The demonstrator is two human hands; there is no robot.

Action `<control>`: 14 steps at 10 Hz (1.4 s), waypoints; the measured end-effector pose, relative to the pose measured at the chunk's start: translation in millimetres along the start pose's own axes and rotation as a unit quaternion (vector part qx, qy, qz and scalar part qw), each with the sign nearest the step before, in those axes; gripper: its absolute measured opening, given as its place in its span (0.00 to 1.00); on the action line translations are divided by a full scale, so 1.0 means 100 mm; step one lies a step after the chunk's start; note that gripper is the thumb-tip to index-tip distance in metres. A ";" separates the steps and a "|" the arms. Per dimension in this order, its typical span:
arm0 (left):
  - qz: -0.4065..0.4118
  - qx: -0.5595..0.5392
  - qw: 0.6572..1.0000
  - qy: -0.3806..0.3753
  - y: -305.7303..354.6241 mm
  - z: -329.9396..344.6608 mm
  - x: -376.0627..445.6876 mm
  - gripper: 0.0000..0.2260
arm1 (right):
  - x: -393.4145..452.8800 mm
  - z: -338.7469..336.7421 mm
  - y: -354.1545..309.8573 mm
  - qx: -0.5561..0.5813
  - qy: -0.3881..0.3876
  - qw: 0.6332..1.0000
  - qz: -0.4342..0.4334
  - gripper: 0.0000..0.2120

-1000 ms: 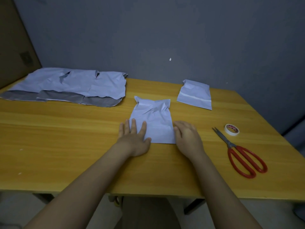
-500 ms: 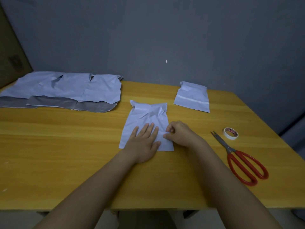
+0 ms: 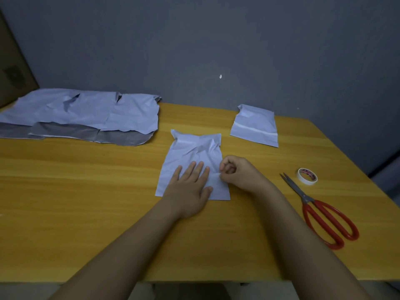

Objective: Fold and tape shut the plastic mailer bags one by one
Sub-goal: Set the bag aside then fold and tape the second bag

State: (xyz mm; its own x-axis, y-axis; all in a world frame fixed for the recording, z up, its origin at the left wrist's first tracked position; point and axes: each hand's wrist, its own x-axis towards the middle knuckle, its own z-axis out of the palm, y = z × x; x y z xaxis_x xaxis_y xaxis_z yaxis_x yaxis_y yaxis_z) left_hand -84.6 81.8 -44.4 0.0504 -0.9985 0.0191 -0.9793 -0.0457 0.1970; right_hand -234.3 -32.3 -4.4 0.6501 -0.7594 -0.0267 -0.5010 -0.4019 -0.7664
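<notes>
R hand [image 3: 238,173] now curled, pinching mailer bag [image 3: 195,156] right edge | L hand [image 3: 190,187] flat, pressing | bag thin, limp, slippery: grip edges

Bare table [image 3: 75,191] is lying open to the left of the hands. On the right, the scissors [image 3: 320,213] and the tape roll [image 3: 307,176] are standing in the way. Behind, a bag pile [image 3: 86,113] and a taped bag [image 3: 255,126] are blocking the far edge.

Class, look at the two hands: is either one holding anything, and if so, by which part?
The right hand pinches the mailer bag at its right edge. The left hand only presses flat on it.
</notes>
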 end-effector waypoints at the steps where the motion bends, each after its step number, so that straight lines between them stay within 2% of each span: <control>1: -0.001 0.004 1.000 0.000 0.00 -0.01 0.00 0.26 | 0.00 -0.01 -0.01 -0.005 -0.036 0.999 0.017 0.08; 3: -0.004 0.009 1.000 0.000 0.01 -0.01 0.00 0.26 | 0.02 -0.01 -0.06 -0.131 -0.016 0.991 0.008 0.02; 4: -0.003 0.012 1.000 0.002 0.01 -0.01 0.00 0.26 | 0.01 -0.02 -0.08 -0.168 -0.012 0.986 0.000 0.05; 7: -0.001 0.011 1.000 0.001 0.00 -0.01 0.00 0.26 | 0.05 -0.12 -0.07 -0.102 -0.051 0.993 0.036 0.06; 9: -0.002 0.009 1.000 0.001 0.00 -0.01 0.00 0.26 | 0.05 -0.19 -0.05 -0.082 -0.068 0.993 0.049 0.03; 10: -0.003 0.009 1.000 0.000 0.00 -0.02 -0.01 0.26 | 0.06 -0.20 -0.09 -0.088 -0.065 0.992 0.061 0.06; 11: -0.004 0.010 1.000 0.001 0.00 -0.02 -0.01 0.26 | 0.10 -0.21 -0.11 -0.093 -0.067 0.988 0.101 0.07; 13: -0.004 0.005 1.000 -0.003 0.01 -0.03 -0.02 0.26 | 0.19 -0.32 -0.27 -0.144 -0.122 0.952 0.241 0.12; 14: -0.004 0.006 1.000 0.001 0.01 -0.03 -0.02 0.26 | 0.12 -0.28 -0.20 -0.115 -0.054 0.969 0.212 0.07</control>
State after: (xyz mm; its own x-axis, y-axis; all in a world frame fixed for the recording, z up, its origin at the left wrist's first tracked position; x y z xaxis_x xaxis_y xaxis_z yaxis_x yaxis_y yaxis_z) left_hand -84.9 83.8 -41.8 0.0586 -0.9981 0.0199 -0.9813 -0.0540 0.1849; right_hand -232.7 -48.2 28.4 0.4083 -0.8281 -0.3841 -0.8419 -0.1790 -0.5090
